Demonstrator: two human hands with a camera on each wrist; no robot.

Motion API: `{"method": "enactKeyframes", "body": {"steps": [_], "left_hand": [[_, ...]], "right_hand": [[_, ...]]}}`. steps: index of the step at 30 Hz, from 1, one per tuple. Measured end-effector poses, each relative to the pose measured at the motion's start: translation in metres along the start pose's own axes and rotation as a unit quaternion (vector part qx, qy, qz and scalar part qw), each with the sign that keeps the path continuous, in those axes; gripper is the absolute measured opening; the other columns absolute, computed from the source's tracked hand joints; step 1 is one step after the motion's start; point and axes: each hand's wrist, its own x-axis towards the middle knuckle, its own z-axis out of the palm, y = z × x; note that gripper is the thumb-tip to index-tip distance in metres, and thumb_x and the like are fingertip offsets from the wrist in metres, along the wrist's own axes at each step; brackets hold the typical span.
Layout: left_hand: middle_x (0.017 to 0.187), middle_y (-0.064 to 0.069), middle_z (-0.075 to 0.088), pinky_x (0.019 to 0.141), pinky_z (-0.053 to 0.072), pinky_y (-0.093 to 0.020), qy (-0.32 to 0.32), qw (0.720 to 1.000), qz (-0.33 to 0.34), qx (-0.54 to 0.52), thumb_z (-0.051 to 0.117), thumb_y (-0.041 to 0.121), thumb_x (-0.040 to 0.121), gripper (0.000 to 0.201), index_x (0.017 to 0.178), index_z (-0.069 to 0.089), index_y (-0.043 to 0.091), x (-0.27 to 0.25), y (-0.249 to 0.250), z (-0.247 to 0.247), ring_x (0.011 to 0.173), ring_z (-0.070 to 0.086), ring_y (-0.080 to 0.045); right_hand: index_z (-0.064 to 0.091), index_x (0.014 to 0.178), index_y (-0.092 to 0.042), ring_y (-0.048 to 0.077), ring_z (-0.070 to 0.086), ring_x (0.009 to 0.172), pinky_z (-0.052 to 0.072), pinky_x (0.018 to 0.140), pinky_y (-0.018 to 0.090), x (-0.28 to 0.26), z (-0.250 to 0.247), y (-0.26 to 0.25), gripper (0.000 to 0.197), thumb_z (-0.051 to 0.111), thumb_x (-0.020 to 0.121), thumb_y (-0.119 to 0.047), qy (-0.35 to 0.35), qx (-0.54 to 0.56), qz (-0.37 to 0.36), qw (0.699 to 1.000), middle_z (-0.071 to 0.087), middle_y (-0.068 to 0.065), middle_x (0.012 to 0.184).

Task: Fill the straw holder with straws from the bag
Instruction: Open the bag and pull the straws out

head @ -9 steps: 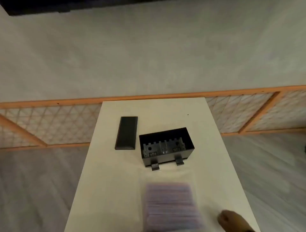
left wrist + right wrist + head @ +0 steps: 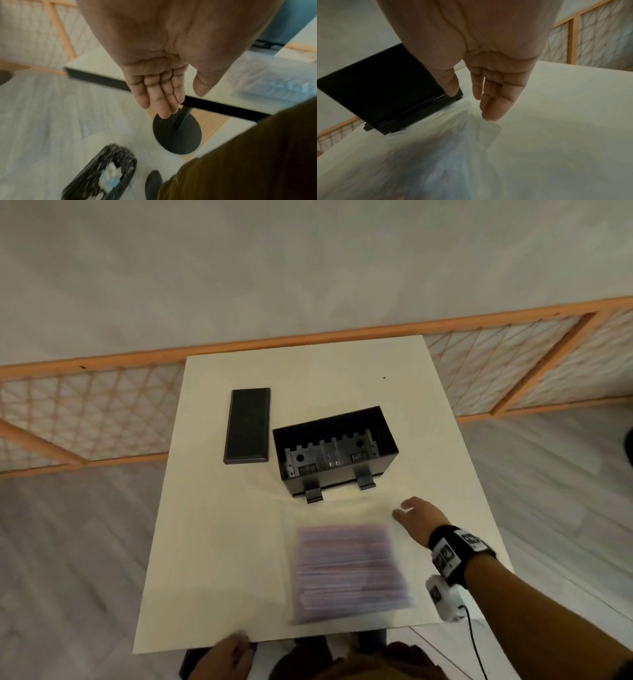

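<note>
A black open straw holder (image 2: 337, 451) stands mid-table, seen as a dark box (image 2: 385, 89) in the right wrist view. Its flat black lid (image 2: 247, 426) lies to its left. A clear bag of purple straws (image 2: 351, 573) lies near the table's front edge, blurred, and shows as a pale blue blur (image 2: 436, 162) under the right wrist. My right hand (image 2: 412, 517) hovers over the bag's far right corner, fingers (image 2: 489, 108) straight and empty. My left hand (image 2: 229, 655) hangs below the front edge, fingers (image 2: 159, 94) straight, holding nothing.
The white table (image 2: 212, 542) stands on a black pedestal base (image 2: 176, 136). An orange lattice fence (image 2: 85, 412) runs behind it over grey floor. A dark shoe (image 2: 102, 175) and brown clothing (image 2: 257, 162) are under the left hand.
My right hand has moved up and forward from the table's bottom right corner to the bag's far right corner. My left hand has come into view at the front edge.
</note>
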Motion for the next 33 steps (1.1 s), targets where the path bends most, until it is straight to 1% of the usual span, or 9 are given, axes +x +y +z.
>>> {"method": "enactKeyframes", "body": {"steps": [2, 5, 11, 15, 19, 24, 28, 30, 33], "left_hand": [[0.101, 0.008, 0.072, 0.084, 0.052, -0.019, 0.010, 0.998, 0.054, 0.015, 0.066, 0.036, 0.094, 0.011, 0.089, 0.061, 0.045, 0.008, 0.053, -0.005, 0.085, 0.067, 0.003], [0.096, 0.018, 0.063, 0.072, 0.045, -0.016, 0.030, 0.989, 0.139, 0.049, 0.057, 0.037, 0.100, 0.008, 0.094, 0.057, 0.043, 0.019, 0.106, -0.017, 0.077, 0.058, 0.004], [0.110, 0.012, 0.058, 0.082, 0.050, -0.026, 0.019, 0.961, 0.274, 0.044, 0.048, 0.033, 0.103, 0.017, 0.113, 0.060, 0.027, 0.064, 0.233, -0.006, 0.093, 0.058, -0.005], [0.146, 0.003, 0.044, 0.098, 0.050, -0.036, -0.003, 0.954, 0.284, 0.095, 0.049, 0.022, 0.101, 0.037, 0.138, 0.052, 0.021, 0.106, 0.295, 0.032, 0.116, 0.059, -0.021], [0.157, 0.004, 0.031, 0.095, 0.052, -0.041, -0.046, 0.959, 0.245, 0.133, 0.050, 0.017, 0.100, 0.040, 0.140, 0.045, 0.024, 0.137, 0.326, 0.061, 0.112, 0.064, -0.030], [0.141, 0.002, 0.044, 0.091, 0.053, -0.043, -0.034, 0.964, 0.234, 0.125, 0.050, 0.027, 0.103, 0.019, 0.119, 0.057, 0.021, 0.165, 0.331, 0.074, 0.105, 0.064, -0.029], [0.104, -0.004, 0.063, 0.079, 0.051, -0.038, -0.087, 0.961, 0.239, 0.109, 0.051, 0.029, 0.103, 0.010, 0.099, 0.058, 0.024, 0.177, 0.334, 0.067, 0.092, 0.063, -0.028], [0.081, 0.002, 0.059, 0.063, 0.043, -0.031, -0.122, 0.958, 0.242, 0.093, 0.049, 0.033, 0.104, 0.024, 0.081, 0.051, 0.029, 0.177, 0.334, 0.063, 0.074, 0.057, -0.019], [0.073, 0.004, 0.058, 0.059, 0.041, -0.029, -0.148, 0.949, 0.253, 0.117, 0.050, 0.037, 0.104, 0.029, 0.079, 0.059, 0.025, 0.176, 0.332, 0.055, 0.069, 0.056, -0.017]], "right_hand": [[0.050, 0.140, -0.017, 0.030, 0.060, 0.118, 0.048, 0.094, 0.032, 0.012, 0.004, -0.016, 0.060, 0.065, 0.091, -0.049, -0.011, -0.021, -0.007, 1.000, 0.061, 0.010, 0.134], [0.045, 0.143, -0.023, 0.033, 0.061, 0.116, 0.053, 0.094, 0.039, 0.023, 0.011, -0.026, 0.060, 0.065, 0.091, -0.044, 0.008, -0.065, -0.021, 0.998, 0.056, 0.012, 0.136], [0.048, 0.126, -0.033, 0.028, 0.063, 0.087, 0.054, 0.073, 0.035, 0.032, 0.020, -0.024, 0.039, 0.055, 0.091, -0.017, 0.037, -0.034, -0.022, 0.998, 0.064, 0.005, 0.108], [0.058, 0.101, -0.030, 0.026, 0.064, 0.083, 0.055, 0.075, 0.035, 0.037, 0.017, -0.021, 0.023, 0.047, 0.090, -0.012, 0.028, -0.035, -0.036, 0.998, 0.068, 0.004, 0.097], [0.060, 0.093, -0.029, 0.025, 0.062, 0.087, 0.044, 0.073, 0.028, 0.038, 0.012, -0.018, 0.019, 0.048, 0.093, -0.014, 0.004, -0.051, -0.061, 0.997, 0.066, 0.001, 0.093], [0.065, 0.091, -0.023, 0.025, 0.063, 0.090, 0.042, 0.073, 0.027, 0.037, 0.006, -0.014, 0.006, 0.059, 0.092, -0.022, -0.008, -0.025, -0.070, 0.997, 0.069, 0.003, 0.098], [0.066, 0.084, -0.028, 0.019, 0.061, 0.081, 0.044, 0.071, 0.026, 0.041, 0.001, -0.009, 0.008, 0.066, 0.091, -0.030, -0.008, 0.023, -0.074, 0.997, 0.065, -0.003, 0.085], [0.069, 0.082, -0.028, 0.018, 0.061, 0.075, 0.049, 0.068, 0.028, 0.042, -0.003, -0.006, 0.009, 0.066, 0.091, -0.026, -0.025, 0.040, -0.080, 0.996, 0.063, -0.008, 0.074], [0.070, 0.076, -0.030, 0.016, 0.064, 0.070, 0.059, 0.075, 0.034, 0.042, -0.008, 0.002, 0.016, 0.067, 0.090, -0.022, -0.037, 0.051, -0.089, 0.994, 0.065, -0.010, 0.070]]}}
